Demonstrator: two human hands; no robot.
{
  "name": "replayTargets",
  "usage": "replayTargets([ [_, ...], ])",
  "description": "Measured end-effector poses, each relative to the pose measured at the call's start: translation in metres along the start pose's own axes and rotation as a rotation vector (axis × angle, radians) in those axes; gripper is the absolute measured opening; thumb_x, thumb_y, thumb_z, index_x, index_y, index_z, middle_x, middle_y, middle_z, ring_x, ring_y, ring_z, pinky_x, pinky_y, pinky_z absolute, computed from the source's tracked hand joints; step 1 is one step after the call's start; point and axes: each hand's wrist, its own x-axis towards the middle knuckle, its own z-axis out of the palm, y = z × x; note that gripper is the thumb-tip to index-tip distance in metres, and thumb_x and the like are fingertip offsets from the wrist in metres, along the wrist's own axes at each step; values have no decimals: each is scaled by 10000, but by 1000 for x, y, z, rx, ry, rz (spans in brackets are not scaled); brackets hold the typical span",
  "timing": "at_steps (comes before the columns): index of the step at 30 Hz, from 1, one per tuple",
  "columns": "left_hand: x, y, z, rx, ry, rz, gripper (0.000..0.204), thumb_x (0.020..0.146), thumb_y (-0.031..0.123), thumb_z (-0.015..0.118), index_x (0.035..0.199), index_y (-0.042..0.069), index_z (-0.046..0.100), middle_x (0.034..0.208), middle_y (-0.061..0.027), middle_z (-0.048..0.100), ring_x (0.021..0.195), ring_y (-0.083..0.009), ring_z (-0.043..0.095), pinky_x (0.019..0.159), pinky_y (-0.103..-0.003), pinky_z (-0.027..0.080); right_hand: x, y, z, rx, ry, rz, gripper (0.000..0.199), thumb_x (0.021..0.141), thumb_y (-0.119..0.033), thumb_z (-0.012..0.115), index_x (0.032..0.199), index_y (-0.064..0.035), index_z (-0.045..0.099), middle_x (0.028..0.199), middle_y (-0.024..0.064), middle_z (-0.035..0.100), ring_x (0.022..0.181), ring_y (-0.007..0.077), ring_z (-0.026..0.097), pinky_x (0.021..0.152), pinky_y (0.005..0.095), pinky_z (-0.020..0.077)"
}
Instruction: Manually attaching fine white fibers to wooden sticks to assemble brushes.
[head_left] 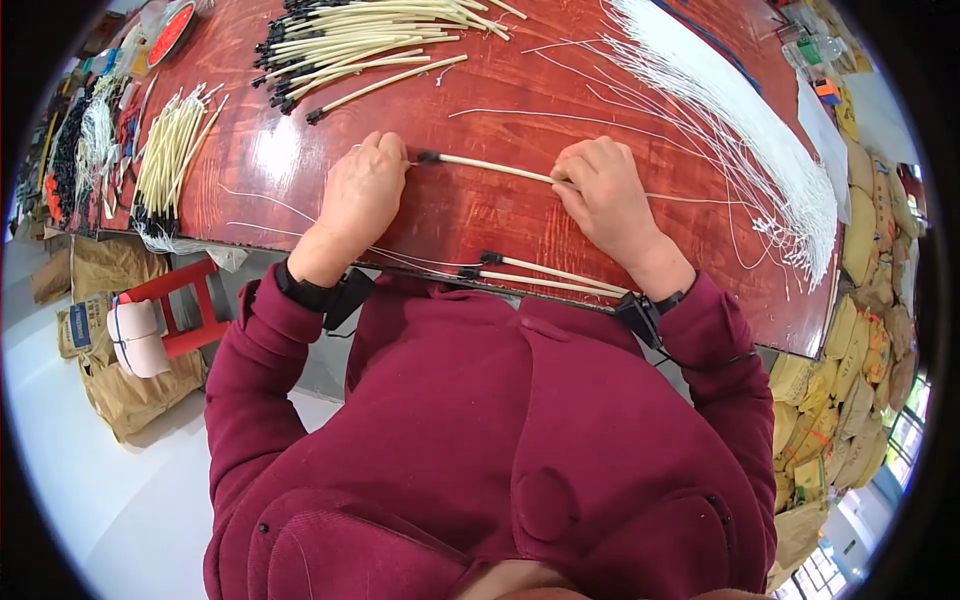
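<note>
A thin cream tube (495, 168) with a black end piece lies across the space between my hands. My right hand (605, 190) pinches its right end, and a white cord (690, 199) trails from there toward the right. Close to the black end is my left hand (365, 185), its fingers closed; what they grip is too small to make out. Between my body and my hands, two more cream tubes (550, 277) with black ends lie along the table's near edge. Loose white cords (268, 202) run beside and under my left wrist.
Cream tubes (370, 45) are heaped at the far side of the red-brown table (480, 225), with a smaller bunch (172, 160) at left. A large bundle of white cords (740, 110) spreads on the right. A red dish (172, 35) stands far left; a red stool (185, 310) is below.
</note>
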Motion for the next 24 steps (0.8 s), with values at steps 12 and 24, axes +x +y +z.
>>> replayTargets([
  [12, -76, -196, -58, 571, -58, -370, 235, 988, 163, 524, 1157, 2, 552, 1072, -228, 670, 959, -422, 671, 786, -526, 539, -98, 28, -61, 141, -178, 182, 195, 770, -100, 781, 901, -91, 636, 973, 43, 623, 945, 249, 568, 883, 379, 408],
  [24, 71, 27, -2, -159, 56, 196, 228, 920, 151, 664, 1097, 20, 603, 1118, -186, 644, 1024, -406, 637, 844, -477, 530, -72, 27, -79, 0, -122, 251, 342, 894, -286, 741, 1134, -50, 678, 1228, 106, 620, 1138, 303, 539, 999, 405, 401],
])
